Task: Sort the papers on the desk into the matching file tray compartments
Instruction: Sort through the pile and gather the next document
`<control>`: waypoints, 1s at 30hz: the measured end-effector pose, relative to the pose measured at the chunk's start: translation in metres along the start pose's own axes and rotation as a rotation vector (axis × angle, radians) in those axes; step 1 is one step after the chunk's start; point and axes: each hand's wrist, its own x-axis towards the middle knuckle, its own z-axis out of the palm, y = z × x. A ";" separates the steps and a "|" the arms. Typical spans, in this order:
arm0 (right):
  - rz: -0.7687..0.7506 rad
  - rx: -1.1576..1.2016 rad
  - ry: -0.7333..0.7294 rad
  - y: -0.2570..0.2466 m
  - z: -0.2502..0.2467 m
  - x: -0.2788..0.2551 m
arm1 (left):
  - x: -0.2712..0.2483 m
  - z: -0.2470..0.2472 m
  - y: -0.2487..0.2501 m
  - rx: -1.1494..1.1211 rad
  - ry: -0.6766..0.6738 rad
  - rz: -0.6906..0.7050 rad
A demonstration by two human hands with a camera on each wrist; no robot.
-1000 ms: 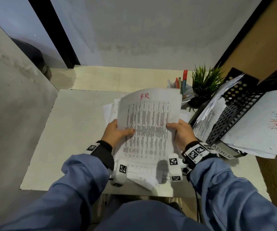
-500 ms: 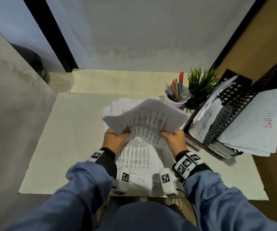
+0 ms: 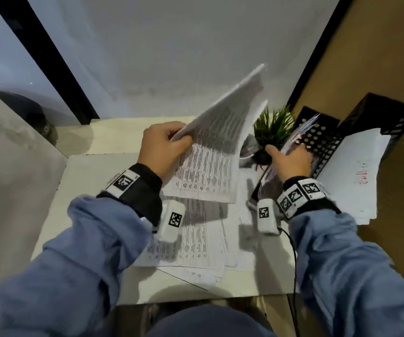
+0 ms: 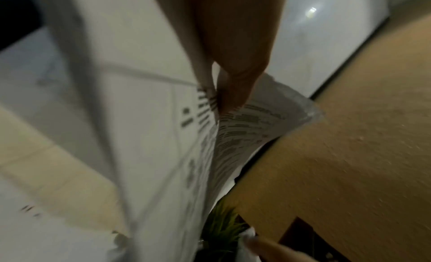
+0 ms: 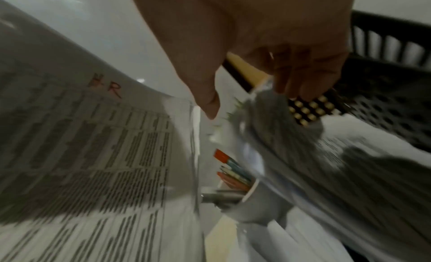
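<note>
1. My left hand (image 3: pixel 163 148) pinches a sheaf of printed sheets (image 3: pixel 216 152) at its left edge. In the left wrist view the fingers (image 4: pixel 235 66) close on that edge, with paper on both sides of them.
2. The sheaf is lifted off the counter (image 3: pixel 89 181). Its far part curls upward and toward the right, and its near edge hangs just above the loose papers (image 3: pixel 196 242) spread on the counter.
3. My right hand (image 3: pixel 287 160) is at the black file tray (image 3: pixel 327 139) on the right. The thumb sticks out to the left beside the small green plant (image 3: pixel 272 127), and the fingers (image 5: pixel 300 76) curl down onto the top edges of the papers standing in the tray's left compartment (image 3: pixel 304 128). Motion blur keeps me from telling whether they truly grip those papers or only press on them.
4. Writing: in the right wrist view the lifted sheet carries "HR" (image 5: pixel 106 88) handwritten in red at its top, above dense printed columns too blurred to read.
5. A white sheet (image 3: pixel 351 176) leaning out of the tray's right compartment has a red handwritten word that I cannot make out.
6. A white cup of pens (image 5: pixel 235 181), one with an orange-red cap, stands between the lifted sheaf and the tray.
</note>
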 end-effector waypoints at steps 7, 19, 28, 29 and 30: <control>0.043 0.044 -0.161 0.019 -0.014 0.022 | 0.029 0.047 0.051 0.262 -0.191 0.109; -0.124 0.156 -0.143 0.014 -0.069 0.031 | 0.064 0.157 0.068 0.396 -0.284 0.150; -0.132 -0.223 -0.222 0.022 -0.036 0.021 | 0.050 0.223 0.008 0.624 -0.517 0.007; -0.121 -0.242 -0.261 0.025 -0.031 0.021 | 0.049 0.224 0.000 0.631 -0.537 -0.004; -0.107 -0.251 -0.279 0.026 -0.027 0.021 | 0.049 0.225 -0.006 0.630 -0.548 -0.009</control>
